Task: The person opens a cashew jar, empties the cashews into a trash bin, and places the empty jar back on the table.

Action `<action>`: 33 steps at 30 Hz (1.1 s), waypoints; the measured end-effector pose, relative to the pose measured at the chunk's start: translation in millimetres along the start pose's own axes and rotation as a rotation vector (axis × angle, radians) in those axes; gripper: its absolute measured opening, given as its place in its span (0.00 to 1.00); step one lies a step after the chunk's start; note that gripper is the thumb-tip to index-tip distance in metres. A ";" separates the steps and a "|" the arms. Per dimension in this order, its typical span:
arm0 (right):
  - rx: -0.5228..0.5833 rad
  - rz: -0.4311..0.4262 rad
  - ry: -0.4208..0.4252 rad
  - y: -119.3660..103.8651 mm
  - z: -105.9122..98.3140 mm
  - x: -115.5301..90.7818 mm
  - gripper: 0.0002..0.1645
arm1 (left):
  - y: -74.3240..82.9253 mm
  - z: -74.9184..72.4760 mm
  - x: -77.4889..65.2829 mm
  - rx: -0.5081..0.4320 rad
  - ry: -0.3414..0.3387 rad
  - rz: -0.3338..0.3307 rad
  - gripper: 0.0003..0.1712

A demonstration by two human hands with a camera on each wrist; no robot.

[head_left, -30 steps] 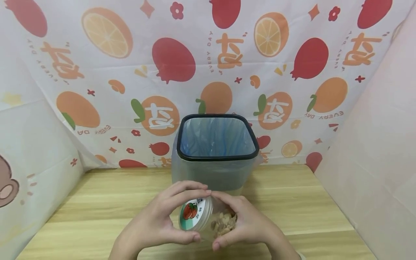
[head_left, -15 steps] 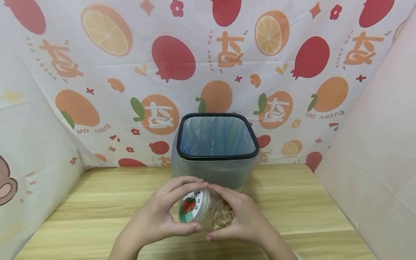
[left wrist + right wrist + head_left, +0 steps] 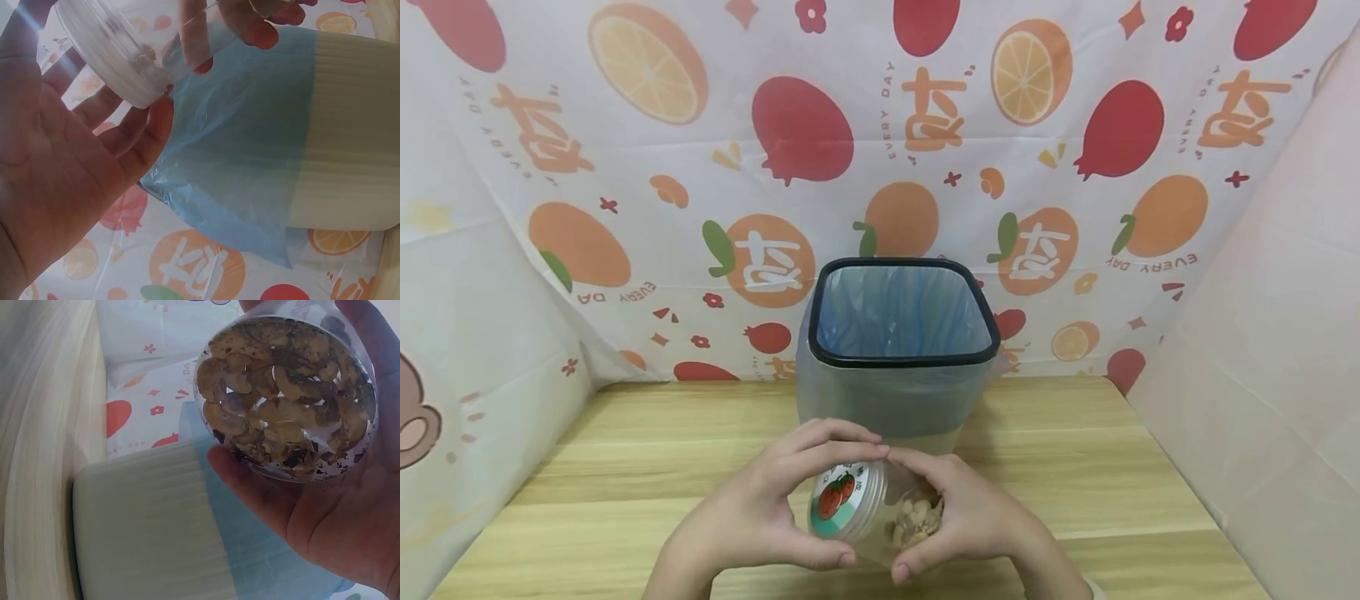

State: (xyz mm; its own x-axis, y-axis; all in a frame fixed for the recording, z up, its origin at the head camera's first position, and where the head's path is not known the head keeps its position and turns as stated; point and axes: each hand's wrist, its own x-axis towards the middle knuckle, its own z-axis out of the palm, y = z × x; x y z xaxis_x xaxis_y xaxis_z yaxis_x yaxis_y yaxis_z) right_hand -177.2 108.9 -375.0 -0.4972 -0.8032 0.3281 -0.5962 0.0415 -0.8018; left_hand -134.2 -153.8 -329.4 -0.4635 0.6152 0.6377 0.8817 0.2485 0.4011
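Note:
A clear plastic jar (image 3: pixel 891 517) is held tilted on its side between both hands, above the table and in front of the bin. Its round lid (image 3: pixel 838 502), with a tomato picture on a white and green label, faces left. Tan, curved nut-like pieces (image 3: pixel 287 394) and dark crumbs lie inside toward the base. My left hand (image 3: pixel 760 508) curves around the lid end, its fingertips at the lid's rim in the left wrist view. My right hand (image 3: pixel 973 512) grips the base end, thumb below and fingers over the top. Both hands' fingertips meet above the jar.
Behind the hands stands a pale bin (image 3: pixel 887 408) with a black rim (image 3: pixel 904 362) and a blue bag liner (image 3: pixel 237 137) folded over it. It is on a wood-grain table (image 3: pixel 647 467). A fruit-print cloth (image 3: pixel 700 167) hangs at the back, with pale cloths at both sides.
The jar and both hands rose slightly, then came back down. The lid has turned a little and the pieces inside have shifted. Both hands still hold the jar.

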 end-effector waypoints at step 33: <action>-0.416 0.074 0.239 -0.5 12.4 5.5 0.62 | -4.6 -2.0 0.1 0.146 0.023 -0.134 0.44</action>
State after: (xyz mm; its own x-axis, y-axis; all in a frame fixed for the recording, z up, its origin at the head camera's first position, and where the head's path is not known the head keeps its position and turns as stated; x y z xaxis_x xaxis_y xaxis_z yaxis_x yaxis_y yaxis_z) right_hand -171.9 97.1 -379.0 -0.6498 -0.6322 0.4220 -0.7306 0.3666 -0.5760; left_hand -138.5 -156.4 -329.9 -0.5783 0.5522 0.6006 0.8144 0.4343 0.3848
